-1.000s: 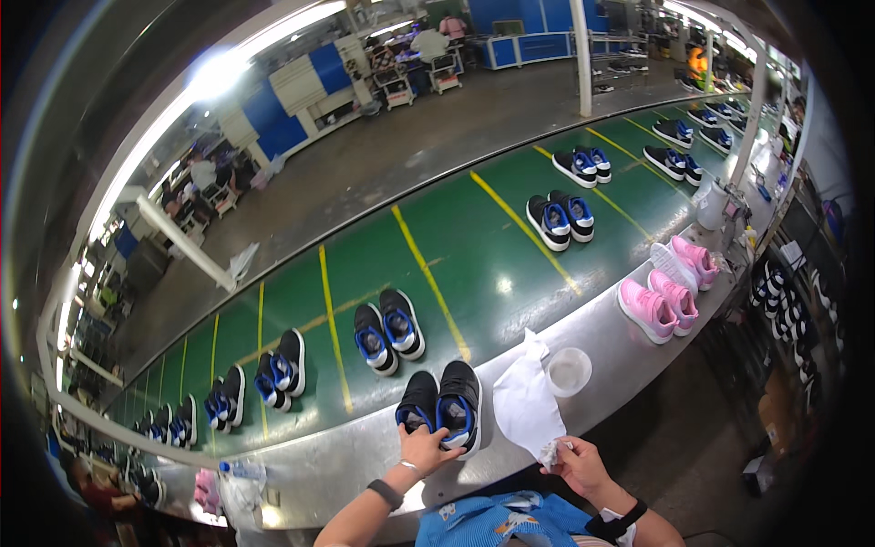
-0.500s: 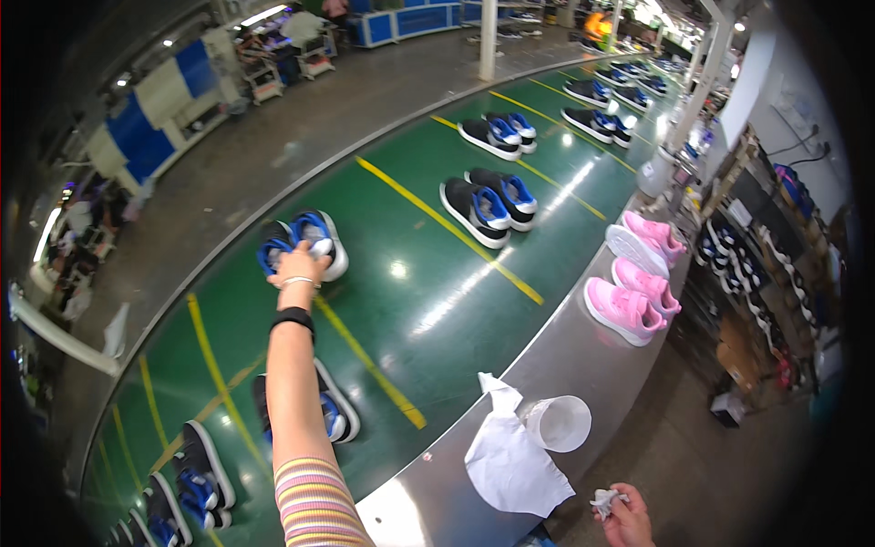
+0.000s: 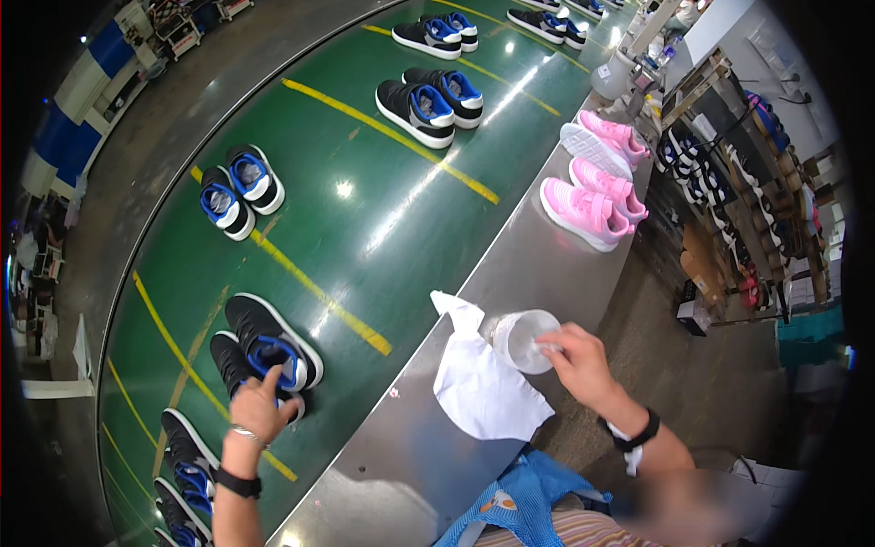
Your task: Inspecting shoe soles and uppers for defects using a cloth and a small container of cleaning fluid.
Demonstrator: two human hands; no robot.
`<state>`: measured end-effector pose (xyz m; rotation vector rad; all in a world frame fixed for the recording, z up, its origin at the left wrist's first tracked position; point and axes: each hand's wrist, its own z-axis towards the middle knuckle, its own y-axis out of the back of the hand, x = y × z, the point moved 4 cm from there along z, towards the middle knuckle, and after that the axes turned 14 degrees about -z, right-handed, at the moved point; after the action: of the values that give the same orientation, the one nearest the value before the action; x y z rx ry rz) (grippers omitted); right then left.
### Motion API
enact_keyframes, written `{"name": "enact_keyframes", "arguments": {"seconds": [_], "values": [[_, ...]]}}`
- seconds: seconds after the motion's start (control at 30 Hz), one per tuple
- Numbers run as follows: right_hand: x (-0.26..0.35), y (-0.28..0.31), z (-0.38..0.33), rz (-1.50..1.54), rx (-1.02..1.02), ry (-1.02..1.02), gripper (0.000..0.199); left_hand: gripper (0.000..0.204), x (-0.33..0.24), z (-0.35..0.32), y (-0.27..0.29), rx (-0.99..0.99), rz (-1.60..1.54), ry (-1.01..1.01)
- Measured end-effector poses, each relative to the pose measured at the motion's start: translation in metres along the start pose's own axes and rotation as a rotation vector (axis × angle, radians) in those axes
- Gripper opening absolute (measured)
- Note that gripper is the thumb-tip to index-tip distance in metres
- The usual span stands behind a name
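The left hand [image 3: 260,407] rests loosely curled, grasping nothing, on a black-and-blue shoe [image 3: 272,342] on the green conveyor belt [image 3: 365,210]. The right hand [image 3: 576,360] has its fingers [image 3: 550,345] dipped into a clear cup [image 3: 524,339] (beside a white cloth [image 3: 483,387]) on the steel table [image 3: 401,456]. Pink shoes [image 3: 583,211] lie beyond.

black-and-blue shoes [image 3: 264,351]: 14 in view, 7 pairs, 7 to 1 o'clock | pink shoes [image 3: 583,211]: 4, at 2 o'clock | white cloth [image 3: 478,383]: 1 | clear cup [image 3: 521,339]: 1 | hands: 2
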<state>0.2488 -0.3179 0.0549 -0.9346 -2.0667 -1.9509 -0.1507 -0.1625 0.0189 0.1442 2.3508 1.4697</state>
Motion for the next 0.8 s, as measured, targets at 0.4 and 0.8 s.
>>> {"name": "enact_keyframes", "arguments": {"seconds": [0.4, 0.8], "values": [[-0.020, -0.068, 0.038, -0.550, 0.207, 0.286, 0.012, 0.051, -0.007, -0.051, -0.027, -0.319, -0.221, 0.188], [-0.014, -0.030, 0.032, -0.405, 0.037, 0.475, 0.013, 0.045, -0.127, -0.259, -0.125, -0.238, 0.017, 0.244]]}}
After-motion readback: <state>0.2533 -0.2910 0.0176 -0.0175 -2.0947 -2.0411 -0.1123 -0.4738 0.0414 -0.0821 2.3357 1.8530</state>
